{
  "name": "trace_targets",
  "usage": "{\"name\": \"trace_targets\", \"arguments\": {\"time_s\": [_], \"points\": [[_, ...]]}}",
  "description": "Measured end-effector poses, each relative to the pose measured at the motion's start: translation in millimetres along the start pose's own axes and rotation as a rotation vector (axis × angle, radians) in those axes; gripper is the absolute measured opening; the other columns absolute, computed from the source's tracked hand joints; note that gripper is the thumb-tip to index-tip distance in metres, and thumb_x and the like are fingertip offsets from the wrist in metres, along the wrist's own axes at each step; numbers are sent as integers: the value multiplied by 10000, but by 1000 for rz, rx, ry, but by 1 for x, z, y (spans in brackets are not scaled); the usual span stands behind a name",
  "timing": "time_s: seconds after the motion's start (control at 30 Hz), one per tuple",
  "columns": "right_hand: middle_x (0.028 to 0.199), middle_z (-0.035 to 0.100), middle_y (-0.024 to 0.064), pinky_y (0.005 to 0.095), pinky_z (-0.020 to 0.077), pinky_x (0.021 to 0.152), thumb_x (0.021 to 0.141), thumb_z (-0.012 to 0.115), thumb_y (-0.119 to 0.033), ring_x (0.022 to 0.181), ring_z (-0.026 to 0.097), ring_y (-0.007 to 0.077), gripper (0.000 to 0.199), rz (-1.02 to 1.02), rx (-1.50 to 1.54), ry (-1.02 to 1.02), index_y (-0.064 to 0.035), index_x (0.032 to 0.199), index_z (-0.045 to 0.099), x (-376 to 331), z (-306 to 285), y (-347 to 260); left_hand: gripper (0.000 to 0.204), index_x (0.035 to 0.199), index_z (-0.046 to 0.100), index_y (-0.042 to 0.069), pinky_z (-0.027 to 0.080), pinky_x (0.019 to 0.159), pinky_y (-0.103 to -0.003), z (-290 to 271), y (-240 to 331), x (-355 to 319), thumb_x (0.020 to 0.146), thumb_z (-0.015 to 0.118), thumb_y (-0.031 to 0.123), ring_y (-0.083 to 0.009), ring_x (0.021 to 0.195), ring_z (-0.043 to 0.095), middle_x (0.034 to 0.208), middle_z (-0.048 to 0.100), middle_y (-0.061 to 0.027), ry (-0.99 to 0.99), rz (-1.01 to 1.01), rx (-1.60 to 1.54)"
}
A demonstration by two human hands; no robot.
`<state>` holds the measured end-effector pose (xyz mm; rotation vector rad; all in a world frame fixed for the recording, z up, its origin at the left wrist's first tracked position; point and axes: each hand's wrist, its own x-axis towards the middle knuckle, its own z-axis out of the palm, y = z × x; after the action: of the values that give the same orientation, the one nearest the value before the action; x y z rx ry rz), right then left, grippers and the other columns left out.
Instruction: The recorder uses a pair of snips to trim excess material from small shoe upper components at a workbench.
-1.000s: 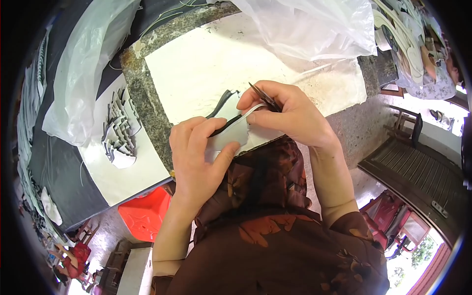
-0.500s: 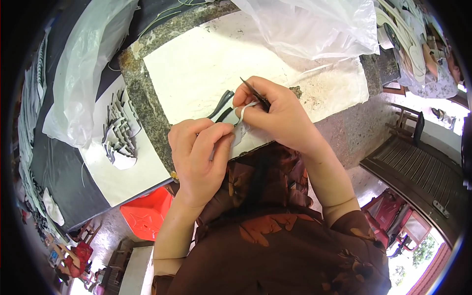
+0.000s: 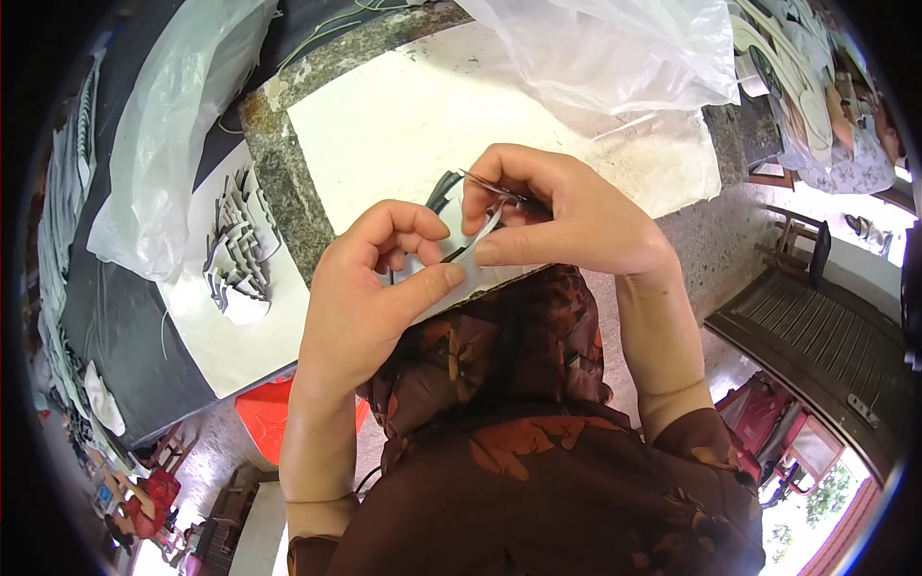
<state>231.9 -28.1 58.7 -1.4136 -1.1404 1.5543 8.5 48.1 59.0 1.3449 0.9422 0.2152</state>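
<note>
At the centre of the frame, over the white board on the stone-edged table, a small pale piece is pinched between thumb and curled fingers of the left hand. A thin dark tool is gripped in the closed fingers of the right hand, just above the piece. Stacked pale cut-outs lie at left; a clear plastic bag is seen at top.

A rough, speckled grey stone slab carries a matt white paper sheet. Glossy, crinkled clear plastic bags lie on it, beside a thin metal tool.
</note>
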Motion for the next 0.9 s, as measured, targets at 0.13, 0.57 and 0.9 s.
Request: {"name": "trace_targets", "arguments": {"time_s": [0.13,0.57,0.9], "points": [[937,618,-42,202,426,694,842,767,-75,810,519,29,218,9,101,4,-53,991,610,1,6,2,305,1085,677,55,417,712,-243,0,0,2,815,811,101,-65,801,513,866,629,39,-33,41,-4],[1094,688,45,311,528,839,937,675,-98,933,648,174,156,-318,-27,94,-56,1087,674,-7,0,15,146,1030,734,-7,456,680,-196,-10,4,4,956,754,117,-24,731,559,826,682,27,-122,-184,-227],[1116,695,77,373,565,789,906,704,-93,935,698,293,257,-269,-856,234,-145,1154,742,-17,9,1,195,1123,733,-22,481,757,-200,-8,1,2,960,739,84,-35,818,600,912,699,16,-76,-204,-353]]}}
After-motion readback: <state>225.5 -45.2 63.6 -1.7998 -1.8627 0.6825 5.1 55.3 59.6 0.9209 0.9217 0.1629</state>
